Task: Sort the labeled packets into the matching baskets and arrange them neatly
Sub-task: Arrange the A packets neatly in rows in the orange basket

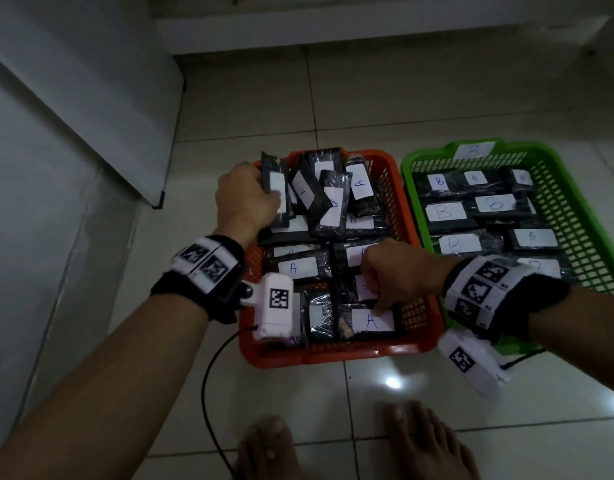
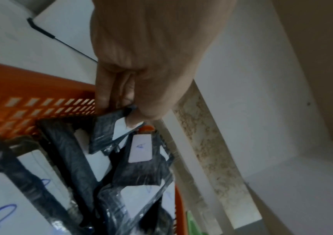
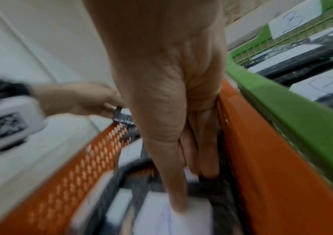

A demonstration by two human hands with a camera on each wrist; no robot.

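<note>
An orange basket (image 1: 333, 358) holds several black packets with white "A" labels. My left hand (image 1: 271, 199) grips one upright packet (image 1: 277, 192) at the basket's far left corner, thumb on its label (image 2: 121, 127). My right hand (image 1: 378, 303) is at the near right of the basket. Its straight index finger (image 3: 178, 198) presses on the label of a flat "A" packet (image 1: 371, 322), and its other fingers are curled. The green basket (image 1: 447, 148) on the right, tagged "B", holds flat "B" packets (image 1: 446, 212) in rows.
Both baskets stand side by side on a pale tiled floor (image 1: 368, 109). A white leaning panel (image 1: 73, 98) fills the left side. A step or wall base (image 1: 368, 22) runs along the back. Two bare feet (image 1: 420, 441) and a black cable (image 1: 208, 382) are near the bottom.
</note>
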